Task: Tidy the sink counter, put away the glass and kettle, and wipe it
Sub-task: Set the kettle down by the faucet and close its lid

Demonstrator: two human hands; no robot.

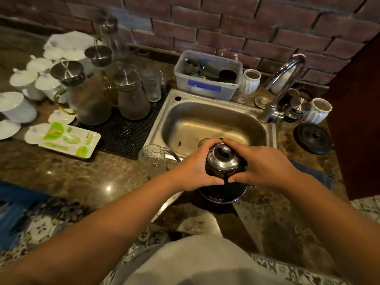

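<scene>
The worktop (67,177) is polished brown stone, mottled and glossy, with a rough red brick wall (246,27) behind it at twelve o'clock. Set into it is a rectangular stainless steel sink (205,122), its basin dull and smooth, with a curved chrome tap (285,83) at its two o'clock corner. At ten o'clock from the sink a black ridged mat (125,134) carries glass carafes (90,99) with brushed metal lids, and white ceramic cups (26,81) crowd the far nine o'clock side. A translucent plastic tub (207,77) with a blue label sits at the sink's twelve o'clock edge.

The kettle (223,161) stands at the sink's six o'clock rim, over a round dark base. It is rounded, shiny steel on top with a dark body and a small open neck. The left hand (191,171) and the right hand (265,167) each wrap it from their own side, fingers curled over the top and thumbs nearly meeting at the front, so both grips are closed on it.

A textured clear glass (153,161) stands upright just beside the left hand, at its nine o'clock. A round black lid (313,138) lies flat at three o'clock of the sink.
</scene>
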